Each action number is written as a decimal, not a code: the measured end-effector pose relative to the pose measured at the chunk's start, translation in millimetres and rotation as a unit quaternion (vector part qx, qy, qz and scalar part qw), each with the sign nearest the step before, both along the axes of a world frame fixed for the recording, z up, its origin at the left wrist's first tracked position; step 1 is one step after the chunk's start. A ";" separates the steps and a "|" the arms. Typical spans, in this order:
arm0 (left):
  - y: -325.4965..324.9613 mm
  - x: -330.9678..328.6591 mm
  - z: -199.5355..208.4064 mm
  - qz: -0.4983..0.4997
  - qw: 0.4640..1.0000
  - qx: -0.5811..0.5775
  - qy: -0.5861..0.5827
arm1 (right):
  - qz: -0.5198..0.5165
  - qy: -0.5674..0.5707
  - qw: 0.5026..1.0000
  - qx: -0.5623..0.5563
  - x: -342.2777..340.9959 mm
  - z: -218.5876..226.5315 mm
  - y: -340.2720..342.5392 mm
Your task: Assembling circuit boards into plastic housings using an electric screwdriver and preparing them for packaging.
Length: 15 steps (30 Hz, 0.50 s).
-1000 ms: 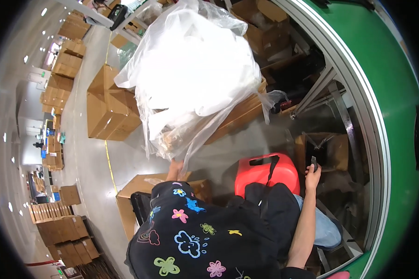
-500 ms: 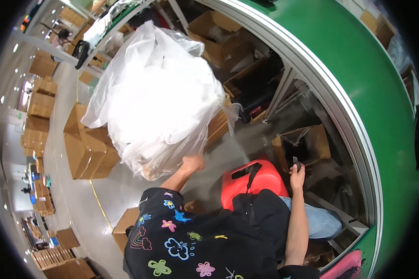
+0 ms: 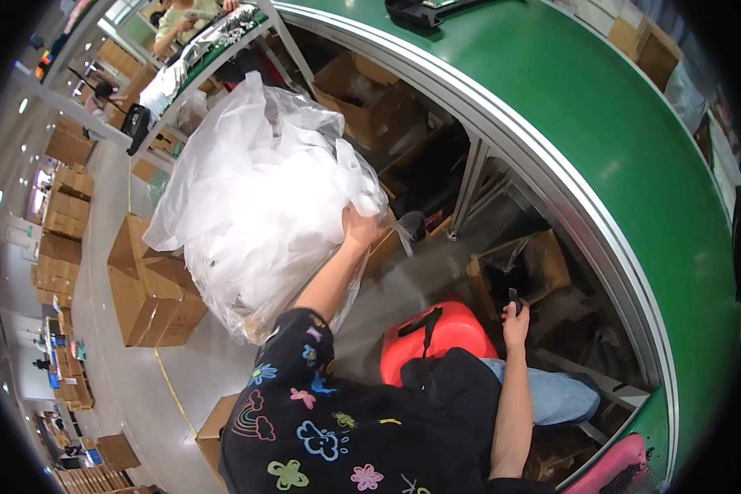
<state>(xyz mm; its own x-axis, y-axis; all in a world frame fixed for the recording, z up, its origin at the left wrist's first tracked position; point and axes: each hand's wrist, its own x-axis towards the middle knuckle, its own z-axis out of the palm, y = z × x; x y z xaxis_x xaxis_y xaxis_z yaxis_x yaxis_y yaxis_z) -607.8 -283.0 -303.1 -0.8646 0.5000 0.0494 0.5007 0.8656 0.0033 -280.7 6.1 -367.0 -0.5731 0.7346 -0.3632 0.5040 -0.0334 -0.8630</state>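
A large clear plastic bag [image 3: 251, 103] stands ahead of me, full of thin white sheets [image 3: 263, 193]. My left hand [image 3: 361, 226] is at the right side of its opening, fingers closed among the white sheets and partly hidden by them. Off to the right, my right hand [image 3: 515, 325] is closed on a small dark object [image 3: 514, 298] that sticks up past the fingers; its kind is too small to make out. That hand is in front of an open cardboard box [image 3: 543, 263] with dark contents.
A red plastic stool [image 3: 445, 333] is between my arms. The green worktop [image 3: 634, 173] with a metal edge curves along the right. A brown carton [image 3: 160, 300] stands left of the bag. Another person [image 3: 185, 25] is at a far bench. A pink container [image 3: 613, 469] sits at lower right.
My left hand has moved up and forward from the bag's near lower edge to the white sheets at its right side. My right hand keeps the small dark object.
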 end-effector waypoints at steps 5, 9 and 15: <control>-32.4 -71.1 -103.8 0.236 0.967 0.091 -0.019 | 0.029 0.031 0.999 -0.016 -22.2 7.6 -9.7; 10.7 13.8 -74.1 0.207 0.955 0.095 -0.189 | -0.009 0.004 1.000 -0.024 0.5 -9.1 12.6; -38.3 146.9 -137.3 -0.025 0.941 0.334 -0.053 | 0.053 0.028 0.996 -0.068 -44.4 17.9 -18.0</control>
<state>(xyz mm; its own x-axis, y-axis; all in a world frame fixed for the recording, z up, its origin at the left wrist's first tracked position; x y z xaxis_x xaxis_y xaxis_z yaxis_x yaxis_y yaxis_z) -460.9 -321.3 -440.4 -0.8590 0.4282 0.2807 0.5063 0.6286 0.5904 -325.1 -11.8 -349.1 -0.6670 0.6150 -0.4207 0.4624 -0.1010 -0.8809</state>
